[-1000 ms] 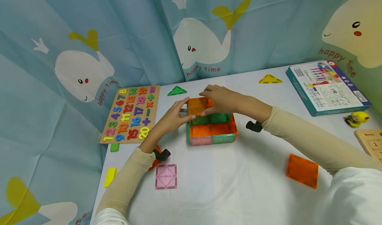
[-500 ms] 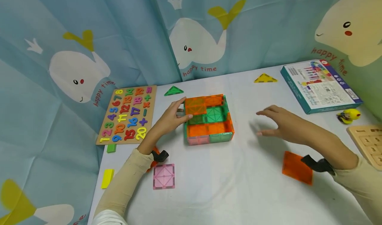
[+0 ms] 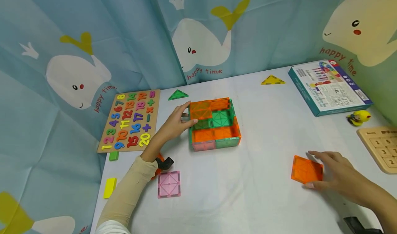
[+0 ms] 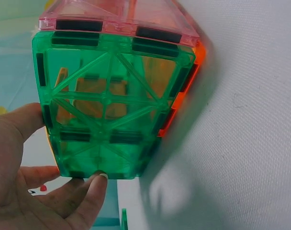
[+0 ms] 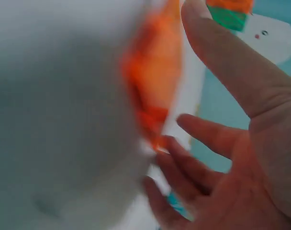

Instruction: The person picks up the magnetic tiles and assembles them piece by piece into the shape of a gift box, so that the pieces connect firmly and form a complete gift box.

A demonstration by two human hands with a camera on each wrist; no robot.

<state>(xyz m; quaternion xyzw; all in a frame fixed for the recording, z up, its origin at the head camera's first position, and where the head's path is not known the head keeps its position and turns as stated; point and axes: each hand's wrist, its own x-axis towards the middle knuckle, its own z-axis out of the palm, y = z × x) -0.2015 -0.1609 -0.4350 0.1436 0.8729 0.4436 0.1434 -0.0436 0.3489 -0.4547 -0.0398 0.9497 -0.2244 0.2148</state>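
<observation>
Evidently, the left hand holds the left side of an open-topped box of glossy, translucent plastic tiles in green, orange and pink, its thumb by the orange roof tile covering the far left corner. On the right, the right hand is spread wide around a flat orange square tile; I cannot tell whether they touch. A pink ribbed square tile lies near left on the bench's woven white cloth.
</observation>
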